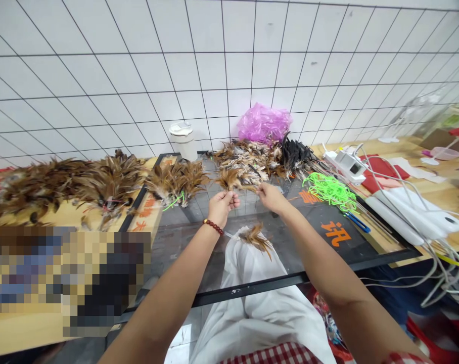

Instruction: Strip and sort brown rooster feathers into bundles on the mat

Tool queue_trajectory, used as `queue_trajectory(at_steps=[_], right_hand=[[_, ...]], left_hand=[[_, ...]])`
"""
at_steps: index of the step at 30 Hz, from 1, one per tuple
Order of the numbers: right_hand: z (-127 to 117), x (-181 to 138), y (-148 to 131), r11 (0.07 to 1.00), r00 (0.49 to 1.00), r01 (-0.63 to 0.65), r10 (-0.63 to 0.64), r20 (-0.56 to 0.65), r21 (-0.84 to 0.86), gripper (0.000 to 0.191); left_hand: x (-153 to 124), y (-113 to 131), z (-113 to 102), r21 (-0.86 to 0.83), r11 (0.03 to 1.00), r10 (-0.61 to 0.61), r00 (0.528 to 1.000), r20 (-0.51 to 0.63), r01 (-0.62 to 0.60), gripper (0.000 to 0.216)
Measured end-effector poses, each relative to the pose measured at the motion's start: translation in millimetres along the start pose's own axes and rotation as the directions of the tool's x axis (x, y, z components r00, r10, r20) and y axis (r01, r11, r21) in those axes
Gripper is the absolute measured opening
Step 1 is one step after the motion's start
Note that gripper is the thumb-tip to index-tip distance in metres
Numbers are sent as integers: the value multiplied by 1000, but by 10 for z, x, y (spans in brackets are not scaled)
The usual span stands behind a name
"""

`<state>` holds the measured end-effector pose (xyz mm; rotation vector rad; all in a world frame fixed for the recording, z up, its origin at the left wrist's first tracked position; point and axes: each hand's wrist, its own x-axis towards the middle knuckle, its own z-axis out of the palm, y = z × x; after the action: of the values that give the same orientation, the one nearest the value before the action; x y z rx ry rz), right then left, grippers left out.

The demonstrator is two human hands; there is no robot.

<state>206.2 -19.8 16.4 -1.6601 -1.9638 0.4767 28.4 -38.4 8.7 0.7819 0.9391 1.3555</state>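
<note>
My left hand [222, 208], with a dark red bead bracelet at the wrist, is closed in a pinch on a small bunch of brown feathers [228, 178]. My right hand [272, 198] is also pinched, at the tip of a brown feather [248, 189] along the near edge of the feather pile [239, 157]. Both hands are raised over a dark glass panel [184, 237]. Between my forearms, a loose brown feather tuft [258, 238] rests on the panel. Left of the hands, a feather bundle [178, 179] has a bright green tie.
Brown feather bundles [104, 182] cover the left table. Behind the pile are a lidded white cup [183, 141], a pink plastic bag [265, 124] and black feathers [298, 155]. Green cord [330, 191], a blue-handled tool [357, 222] and white cables [438, 253] lie right.
</note>
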Motion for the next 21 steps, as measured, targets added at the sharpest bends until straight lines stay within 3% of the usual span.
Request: queue_trajectory(at_steps=[2, 4, 6, 8, 15, 21], right_hand=[[29, 14, -30, 919, 996, -90, 86, 26, 384, 11], [62, 5, -84, 708, 984, -173, 97, 149, 684, 19], [104, -17, -147, 538, 973, -214, 42, 227, 815, 28], [155, -36, -206, 468, 978, -188, 5, 210, 863, 32], [293, -47, -293, 488, 999, -14, -21, 28, 873, 31], [299, -46, -295, 522, 999, 37, -39, -20, 852, 31]], left_hand=[[-2, 0, 6, 5, 1000, -8, 1000, 2, 8, 13], [-10, 0, 12, 28, 999, -26, 1000, 15, 26, 14], [-20, 2, 16, 65, 997, -53, 998, 44, 50, 15], [-27, 3, 17, 103, 993, -73, 994, 79, 65, 16], [-31, 9, 20, 142, 987, -86, 990, 115, 69, 20], [-45, 20, 25, 187, 980, -96, 982, 163, 65, 22]])
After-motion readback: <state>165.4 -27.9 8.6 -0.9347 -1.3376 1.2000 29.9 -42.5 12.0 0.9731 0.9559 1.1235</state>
